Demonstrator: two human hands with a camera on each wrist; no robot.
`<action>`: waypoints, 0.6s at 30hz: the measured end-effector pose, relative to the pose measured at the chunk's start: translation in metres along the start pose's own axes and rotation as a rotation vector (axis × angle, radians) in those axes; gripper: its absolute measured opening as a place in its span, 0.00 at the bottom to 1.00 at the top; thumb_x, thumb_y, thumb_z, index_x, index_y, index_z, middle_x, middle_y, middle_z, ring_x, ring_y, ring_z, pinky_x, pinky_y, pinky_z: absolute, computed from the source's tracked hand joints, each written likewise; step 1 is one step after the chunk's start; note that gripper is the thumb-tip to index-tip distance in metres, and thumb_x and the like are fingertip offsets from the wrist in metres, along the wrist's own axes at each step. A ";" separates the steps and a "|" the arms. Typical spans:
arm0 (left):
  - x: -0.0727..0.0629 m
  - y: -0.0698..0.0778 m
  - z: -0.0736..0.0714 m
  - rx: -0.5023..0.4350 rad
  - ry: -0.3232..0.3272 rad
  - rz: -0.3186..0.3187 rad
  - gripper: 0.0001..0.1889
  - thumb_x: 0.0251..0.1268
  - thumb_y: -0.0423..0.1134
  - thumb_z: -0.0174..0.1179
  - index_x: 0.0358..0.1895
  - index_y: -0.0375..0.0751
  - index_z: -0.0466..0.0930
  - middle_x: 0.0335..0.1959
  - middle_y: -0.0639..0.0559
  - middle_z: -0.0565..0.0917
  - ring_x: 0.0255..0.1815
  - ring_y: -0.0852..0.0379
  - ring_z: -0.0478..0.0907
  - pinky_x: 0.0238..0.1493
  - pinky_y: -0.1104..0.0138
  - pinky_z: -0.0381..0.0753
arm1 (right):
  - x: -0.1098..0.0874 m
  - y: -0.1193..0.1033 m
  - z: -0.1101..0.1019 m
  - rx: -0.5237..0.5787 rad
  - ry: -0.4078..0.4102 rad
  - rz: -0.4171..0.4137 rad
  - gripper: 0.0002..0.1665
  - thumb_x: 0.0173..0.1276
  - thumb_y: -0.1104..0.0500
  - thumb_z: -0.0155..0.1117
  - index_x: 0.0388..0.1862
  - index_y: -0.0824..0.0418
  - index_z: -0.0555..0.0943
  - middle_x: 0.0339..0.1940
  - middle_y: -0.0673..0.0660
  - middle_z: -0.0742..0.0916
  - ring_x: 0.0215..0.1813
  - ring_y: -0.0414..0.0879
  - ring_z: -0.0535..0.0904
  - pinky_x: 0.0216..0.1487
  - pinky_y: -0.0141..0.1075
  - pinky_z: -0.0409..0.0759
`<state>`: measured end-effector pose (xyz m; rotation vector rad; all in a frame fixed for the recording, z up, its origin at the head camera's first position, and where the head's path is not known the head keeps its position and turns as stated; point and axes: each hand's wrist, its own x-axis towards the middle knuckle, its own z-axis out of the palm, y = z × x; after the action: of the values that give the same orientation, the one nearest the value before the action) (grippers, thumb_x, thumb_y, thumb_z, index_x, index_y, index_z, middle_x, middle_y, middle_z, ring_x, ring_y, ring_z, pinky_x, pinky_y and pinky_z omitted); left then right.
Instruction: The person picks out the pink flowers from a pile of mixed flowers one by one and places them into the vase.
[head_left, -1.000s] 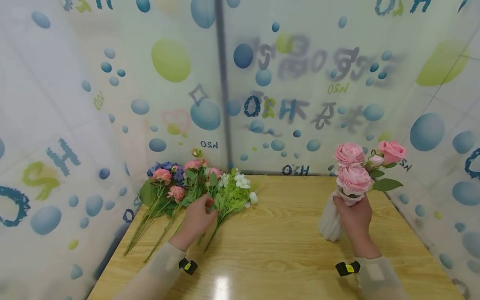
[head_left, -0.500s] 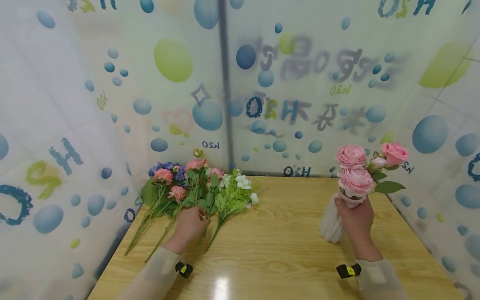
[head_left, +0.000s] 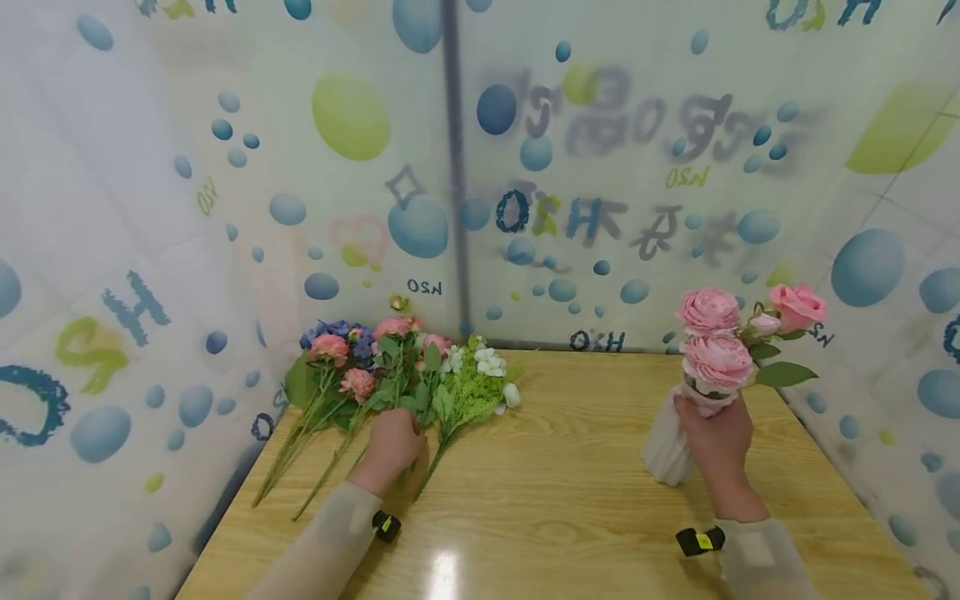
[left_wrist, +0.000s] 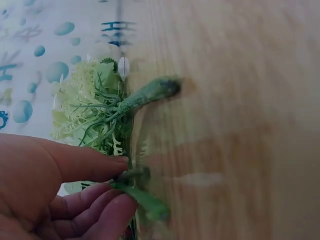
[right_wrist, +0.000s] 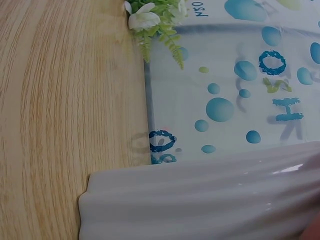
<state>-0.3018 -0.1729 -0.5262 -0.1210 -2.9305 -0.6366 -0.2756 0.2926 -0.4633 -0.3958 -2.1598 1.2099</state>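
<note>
My left hand is low over the flowers at the table's left, pinching a green flower stem between thumb and fingers, as the left wrist view shows. Which bloom that stem bears is hidden. Just right of this hand lies a white-and-green spray, its thick stalk pointing toward the person. My right hand grips the neck of a white ribbed vase, which leans with its top to the right. Pink peonies and a pink rose stand in the vase.
Salmon-pink flowers and a purple-blue hydrangea lie at the back left, long stems toward the front. The wooden table meets a printed curtain at its back edge, with more curtain at both sides.
My left hand first draws back toward the person, then moves slightly right, its fingers now closed on a stem. The right hand keeps its grip on the vase.
</note>
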 end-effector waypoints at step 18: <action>-0.006 -0.001 -0.012 -0.072 0.037 -0.028 0.25 0.46 0.27 0.58 0.09 0.50 0.50 0.11 0.59 0.45 0.14 0.60 0.39 0.17 0.68 0.43 | -0.002 -0.001 -0.002 0.018 -0.024 0.023 0.28 0.55 0.52 0.70 0.55 0.55 0.75 0.48 0.52 0.82 0.45 0.36 0.73 0.44 0.34 0.69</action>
<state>-0.2942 -0.1793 -0.5171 -0.0753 -2.8791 -0.7411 -0.2731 0.2923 -0.4625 -0.4019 -2.1692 1.2517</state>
